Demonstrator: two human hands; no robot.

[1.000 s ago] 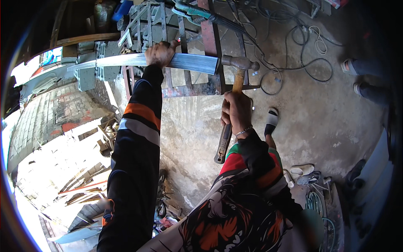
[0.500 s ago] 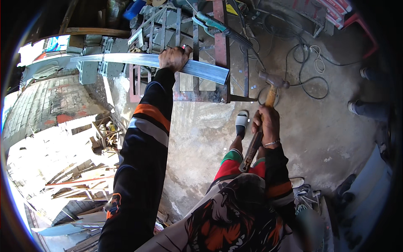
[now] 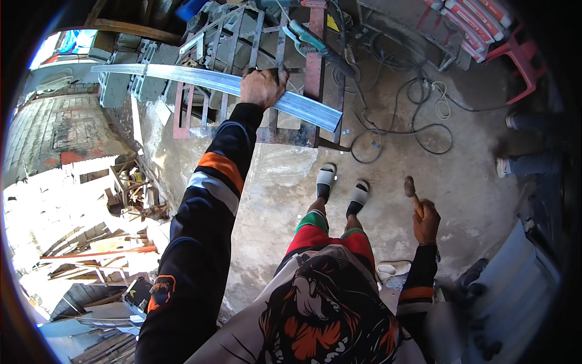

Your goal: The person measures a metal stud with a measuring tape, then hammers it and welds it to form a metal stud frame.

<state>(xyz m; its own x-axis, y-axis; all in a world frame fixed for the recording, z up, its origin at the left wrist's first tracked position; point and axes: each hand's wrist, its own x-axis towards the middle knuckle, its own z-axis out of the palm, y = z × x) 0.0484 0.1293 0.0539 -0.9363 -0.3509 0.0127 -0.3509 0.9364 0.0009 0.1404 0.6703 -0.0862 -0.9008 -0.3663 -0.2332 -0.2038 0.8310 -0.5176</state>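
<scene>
My left hand (image 3: pixel 263 88) is closed over the top of a long silver metal channel (image 3: pixel 310 111), which slants across a slatted steel frame (image 3: pixel 314 74). The channel's near end sticks out past the frame's right edge, and its far end reaches over grey concrete blocks. Down at the right, away from the channel, my right hand (image 3: pixel 427 222) grips a hammer (image 3: pixel 414 195) by its wooden handle. The hammer's head points up and away from me, and the lower handle is hidden by the hand.
A teal tool with a black handle (image 3: pixel 310 40) lies on the frame. Black cable (image 3: pixel 418 132) loops over the concrete floor. Red-and-white bags (image 3: pixel 476 21) and a red plastic chair (image 3: pixel 522 68) stand far right, near another person's legs (image 3: pixel 533 165). Scrap wood (image 3: pixel 97 252) lies left.
My right hand has swung the hammer right and back, away from the frame. The channel's near end now extends farther past the frame's right edge, with my left hand still on it.
</scene>
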